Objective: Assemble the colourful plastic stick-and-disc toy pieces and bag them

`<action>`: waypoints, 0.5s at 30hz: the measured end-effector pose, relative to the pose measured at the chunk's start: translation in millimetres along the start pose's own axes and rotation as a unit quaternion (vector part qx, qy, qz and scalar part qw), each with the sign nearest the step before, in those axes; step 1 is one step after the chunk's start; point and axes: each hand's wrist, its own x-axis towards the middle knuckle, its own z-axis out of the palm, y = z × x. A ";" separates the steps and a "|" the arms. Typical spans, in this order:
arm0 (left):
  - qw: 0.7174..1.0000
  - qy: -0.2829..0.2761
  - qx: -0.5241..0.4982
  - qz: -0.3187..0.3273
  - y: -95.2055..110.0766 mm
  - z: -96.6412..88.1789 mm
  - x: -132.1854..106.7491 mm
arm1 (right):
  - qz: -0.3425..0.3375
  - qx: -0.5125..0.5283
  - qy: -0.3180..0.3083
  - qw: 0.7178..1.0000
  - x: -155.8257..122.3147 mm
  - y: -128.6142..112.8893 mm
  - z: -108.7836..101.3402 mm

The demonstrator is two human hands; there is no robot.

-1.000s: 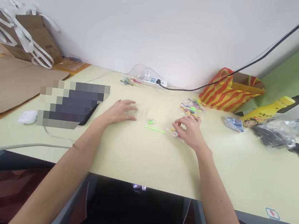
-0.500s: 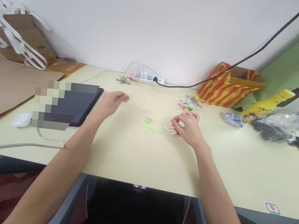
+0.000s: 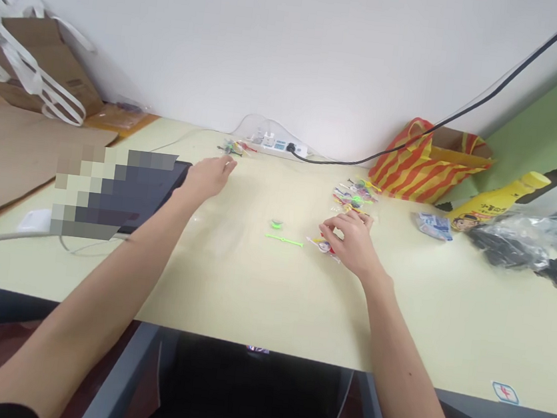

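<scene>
My left hand [image 3: 210,178] reaches over the table, fingers stretched forward and nothing seen in them. Just beyond its fingertips lies a small pile of coloured plastic pieces [image 3: 236,148]. My right hand [image 3: 350,237] is held low with loosely curved fingers, thumb and forefinger a little apart. Beside and partly under it are small red, white and yellow pieces [image 3: 324,246], some hidden by the hand. Between the hands lie a thin bright green plastic stick [image 3: 284,240] and a small green piece [image 3: 276,224]. Beyond my right hand is another pile of coloured pieces [image 3: 355,192].
A tablet [image 3: 135,186], partly blurred out, and a white case [image 3: 34,221] are at left. A power strip [image 3: 278,144] lies along the wall. At right stand a red-and-yellow striped bag [image 3: 414,164], a yellow bottle [image 3: 495,203], a blue-white packet [image 3: 434,225] and clear plastic wrapping [image 3: 516,239].
My left hand has moved forward, toward the pile of coloured pieces near the power strip. My right hand stays at almost the same spot.
</scene>
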 end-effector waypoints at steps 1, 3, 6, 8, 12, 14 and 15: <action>0.999 0.022 0.029 0.017 3.1 6.6 -7.6 | -0.001 -0.001 0.002 1.000 -0.1 0.1 0.0; 0.996 0.034 0.048 0.063 11.1 15.4 -26.5 | -0.001 -0.003 0.005 1.000 0.0 0.1 0.0; 0.991 -0.023 0.027 0.125 23.1 14.7 -57.3 | -0.001 -0.004 0.003 1.000 0.2 -0.2 -0.4; 0.985 -0.051 0.009 0.164 26.9 7.8 -74.7 | 0.000 -0.003 0.000 1.000 0.4 -0.8 -0.6; 0.970 -0.106 0.013 0.217 20.5 2.8 -95.1 | -0.004 -0.002 -0.002 1.000 0.7 -2.6 -0.7; 0.971 -0.103 0.028 0.212 13.8 11.1 -98.4 | -0.005 -0.003 -0.001 1.000 0.9 -3.6 -0.5; 0.975 -0.092 0.034 0.201 11.0 16.9 -98.2 | -0.005 -0.004 -0.001 1.000 0.9 -3.9 -0.2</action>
